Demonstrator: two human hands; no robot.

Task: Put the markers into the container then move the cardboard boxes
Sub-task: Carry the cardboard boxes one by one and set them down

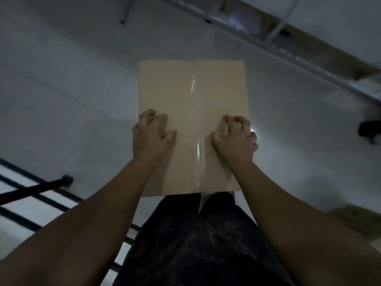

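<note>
Item one: a cardboard box (191, 112), tan, flaps closed and sealed along the centre seam with a strip of clear tape (195, 124) that catches the light; we see it from above, in the middle of the scene, over a pale tiled floor (61, 79), its near edge just in front of our dark trousers (195, 234). Whether it rests on the floor or is lifted off it we cannot tell. Item two: our left hand (152, 135), at the box's left edge, fingers curled and clawed onto the top face, thumb apart from them toward the seam. Item three: our right hand (235, 135), at the right edge, fingers bent inward on the top face, some wrapped over the side; neither hand pinches anything, both press on the box. Item four: a black bar (35, 188) with a rubber foot, near left, above dark striped matting (18, 217). Item five: metal shelving (288, 44), blurred, running across the far right. Markers and container: none in view.
</note>
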